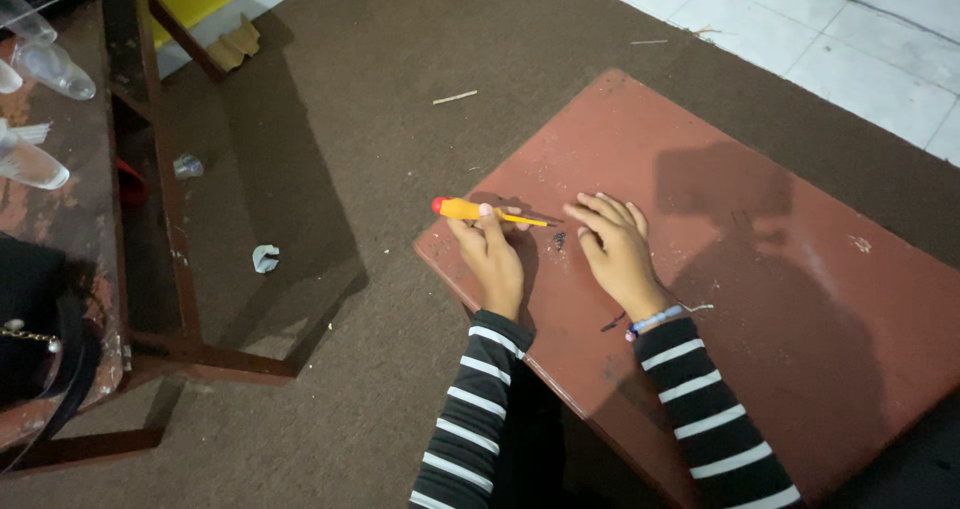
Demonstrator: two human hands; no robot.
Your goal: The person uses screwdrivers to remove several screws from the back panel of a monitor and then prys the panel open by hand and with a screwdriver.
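At the far left stands a dark wooden side table (170, 219) with a glass top carrying a few clear plastic cups (50, 67); a black bag (35, 339) sits at its near corner. On the brown carpet (360, 119) beside it lie a crumpled scrap of white paper (264, 258) and a thin stick (455, 97).

The left hand (492, 254) reaches forward from a black-and-white striped sleeve (470, 409), wrist straight, palm down on the near left corner of the reddish-brown bench (800, 299). Its fingers are curled closed around a screwdriver (482, 210), thumb and forefinger pinching the handle. The screwdriver lies almost flat, just above or on the bench surface, pointing to the right: a yellow-orange handle with a red cap at the left end and a slim shaft running right towards the other hand.

Near the shaft's tip a small dark object (559, 239) rests on the bench; it is too small to make out.

The right hand (615, 249) lies palm down just right of that object, fingers loosely bent and spread a little, fingertips touching the bench, gripping nothing that can be seen. A light blue bracelet (655, 319) circles its wrist above a matching striped sleeve. The bench top is scuffed and worn, with shadows across its right half. Pale floor tiles (850, 29) show at the upper right.
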